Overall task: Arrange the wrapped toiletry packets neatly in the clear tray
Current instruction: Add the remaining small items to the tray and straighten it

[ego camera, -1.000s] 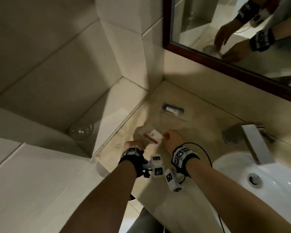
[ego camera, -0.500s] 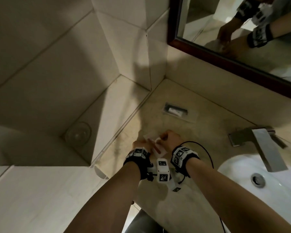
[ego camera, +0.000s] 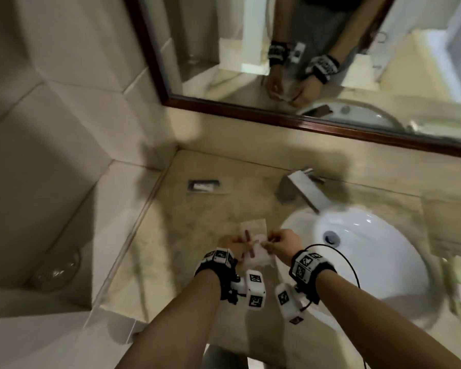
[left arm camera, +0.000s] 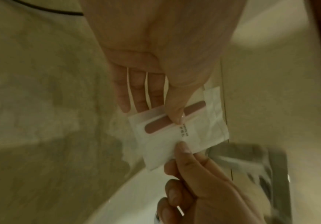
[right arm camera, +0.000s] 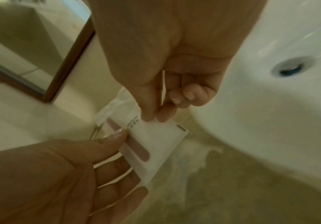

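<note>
A white wrapped packet (ego camera: 258, 251) with a pink strip is held between both hands just above the beige counter, left of the basin. My left hand (ego camera: 230, 242) grips it, thumb pressing on the pink strip (left arm camera: 175, 121) and fingers underneath. My right hand (ego camera: 282, 242) pinches the packet's (right arm camera: 156, 139) near edge between thumb and forefinger. A second pale wrapper end (left arm camera: 213, 97) shows behind the first. The clear tray (ego camera: 216, 183) lies near the back corner of the counter, with one white packet (ego camera: 203, 186) in it, well beyond both hands.
A white basin (ego camera: 370, 249) sits right of the hands, with a metal faucet (ego camera: 304, 190) behind it. A framed mirror (ego camera: 304, 49) covers the back wall. A glass (ego camera: 56, 270) rests on the lower ledge at left. Blurred items lie at the far right edge.
The view has swung to the right, bringing the basin in. Both hands still hold the packet and now sit closer to the basin, farther from the tray.
</note>
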The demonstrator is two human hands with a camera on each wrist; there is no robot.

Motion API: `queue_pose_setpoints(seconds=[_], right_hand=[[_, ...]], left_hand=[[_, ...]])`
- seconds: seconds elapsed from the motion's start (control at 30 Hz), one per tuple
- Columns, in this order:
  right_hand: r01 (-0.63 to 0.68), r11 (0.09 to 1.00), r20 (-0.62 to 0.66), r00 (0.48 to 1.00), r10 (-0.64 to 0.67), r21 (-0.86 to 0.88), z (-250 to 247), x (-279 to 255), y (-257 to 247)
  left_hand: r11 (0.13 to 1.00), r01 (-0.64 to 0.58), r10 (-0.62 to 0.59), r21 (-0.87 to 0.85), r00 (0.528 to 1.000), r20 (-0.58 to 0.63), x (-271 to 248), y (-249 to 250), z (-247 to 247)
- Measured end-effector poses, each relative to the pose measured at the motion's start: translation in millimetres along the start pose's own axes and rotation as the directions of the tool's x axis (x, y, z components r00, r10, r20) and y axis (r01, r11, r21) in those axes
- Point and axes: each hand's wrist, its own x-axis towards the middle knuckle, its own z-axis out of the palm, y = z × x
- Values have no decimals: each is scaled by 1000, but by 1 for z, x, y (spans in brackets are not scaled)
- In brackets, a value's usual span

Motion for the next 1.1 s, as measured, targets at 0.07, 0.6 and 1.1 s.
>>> queue_pose_setpoints(seconds=[0.07,0.6,1.1], right_hand=[[-8,999,-59,998,11,49,-21,-20,30],[-155,956,-262,939,221,251,-185,-196,304],[-271,872,-382,817,432,408,-256,-207,376]], left_hand=[[999,-16,14,52,999,32,-3,3,36],[964,-125,75,237,975,209,-113,-21,369],[850,-310,203,426,939,279,-91,26,477]])
